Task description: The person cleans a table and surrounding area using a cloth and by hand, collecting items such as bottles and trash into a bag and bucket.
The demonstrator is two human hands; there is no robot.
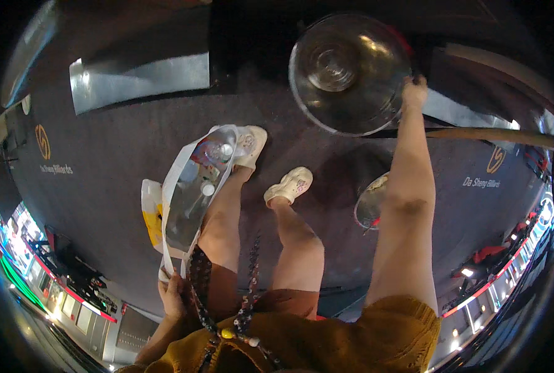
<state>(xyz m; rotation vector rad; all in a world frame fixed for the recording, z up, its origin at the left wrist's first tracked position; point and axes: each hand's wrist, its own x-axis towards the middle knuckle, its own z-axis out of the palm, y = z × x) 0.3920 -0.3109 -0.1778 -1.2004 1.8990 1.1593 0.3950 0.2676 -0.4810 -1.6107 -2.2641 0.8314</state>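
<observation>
In front of you, low and to your left, hangs a clear plastic bag [178,163] with a white edge, its mouth spread wide. Your left hand [173,295] is closed on the bag's near end, gripping the white edge. Inside the bag you have clear bottles [226,151], with at least two pale caps showing. Just left of the bag is a white-and-yellow packet [154,217]; you cannot tell whether the two touch. Farther out and to the right of the bag, your right hand [414,93] grips the right rim of a large round see-through piece [358,81]; whether that is a tabletop or a vessel, you cannot tell. Right of the bag you see your two cream clogs [293,184], the left one partly behind it. Well right of the bag, your right forearm partly covers a smaller round clear piece [369,205]. Beyond the bag stands a shiny metal panel [143,81] over dark carpet [102,199].
</observation>
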